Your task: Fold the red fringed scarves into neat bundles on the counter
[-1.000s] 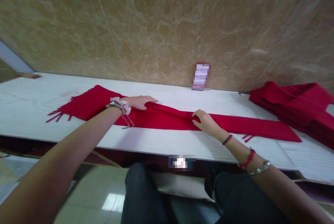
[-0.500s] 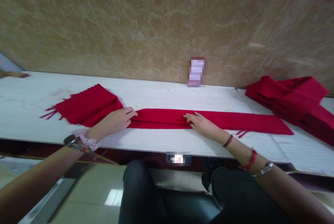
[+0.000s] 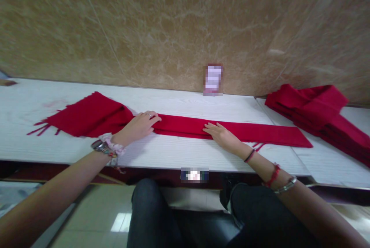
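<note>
A red scarf lies lengthwise across the white table, folded into a narrow strip in its middle and right part. Its left end spreads wider, with fringe hanging off the far left corner. My left hand, a ring on one finger, is closed over the strip where it meets the wider end, thumb on the near edge; the cloth under the palm is hidden. Flat on the strip further right rests my right hand, fingers stretched out. A few fringe strands poke out below the strip beyond it.
More folded red cloth is heaped at the right, close to the strip's end. Against the tiled wall stands a blurred-out phone-like object. A brown item sits at the far left. My legs are below the table's front edge.
My left hand has shifted right and slightly away from me along the strip, and the strip's left part has moved back with it. My right hand stays nearly in place on the cloth.
</note>
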`<state>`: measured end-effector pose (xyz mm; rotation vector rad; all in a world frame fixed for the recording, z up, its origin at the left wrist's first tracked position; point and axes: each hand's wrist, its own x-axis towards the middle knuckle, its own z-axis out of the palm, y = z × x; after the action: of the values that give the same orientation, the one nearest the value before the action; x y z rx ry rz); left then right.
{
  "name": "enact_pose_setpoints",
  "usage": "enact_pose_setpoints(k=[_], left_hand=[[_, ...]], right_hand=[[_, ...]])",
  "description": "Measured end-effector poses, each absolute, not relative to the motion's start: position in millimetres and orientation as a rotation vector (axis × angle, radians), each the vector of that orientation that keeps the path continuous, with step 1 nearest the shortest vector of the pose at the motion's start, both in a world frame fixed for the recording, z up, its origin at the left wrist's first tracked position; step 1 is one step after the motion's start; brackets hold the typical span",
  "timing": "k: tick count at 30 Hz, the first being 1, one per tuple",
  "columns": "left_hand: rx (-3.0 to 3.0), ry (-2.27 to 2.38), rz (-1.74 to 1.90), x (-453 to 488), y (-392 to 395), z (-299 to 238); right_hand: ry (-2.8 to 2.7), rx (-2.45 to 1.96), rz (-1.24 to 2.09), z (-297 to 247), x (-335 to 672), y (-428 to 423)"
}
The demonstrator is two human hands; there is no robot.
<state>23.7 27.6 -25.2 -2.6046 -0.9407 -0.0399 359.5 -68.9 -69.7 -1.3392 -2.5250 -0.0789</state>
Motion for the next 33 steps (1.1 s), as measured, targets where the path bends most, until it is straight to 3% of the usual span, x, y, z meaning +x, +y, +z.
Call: enact_pose_setpoints(k=[15,33], left_hand=[[-2.675,-0.934,0.135,22,30,-20],[-2.689,-0.915,-0.149,33,48,-26]], right_hand=[[-2.649,-1.409,-0.032,-47,356,-94],[-2.644,-1.446,-0.057,-49,359,-94]])
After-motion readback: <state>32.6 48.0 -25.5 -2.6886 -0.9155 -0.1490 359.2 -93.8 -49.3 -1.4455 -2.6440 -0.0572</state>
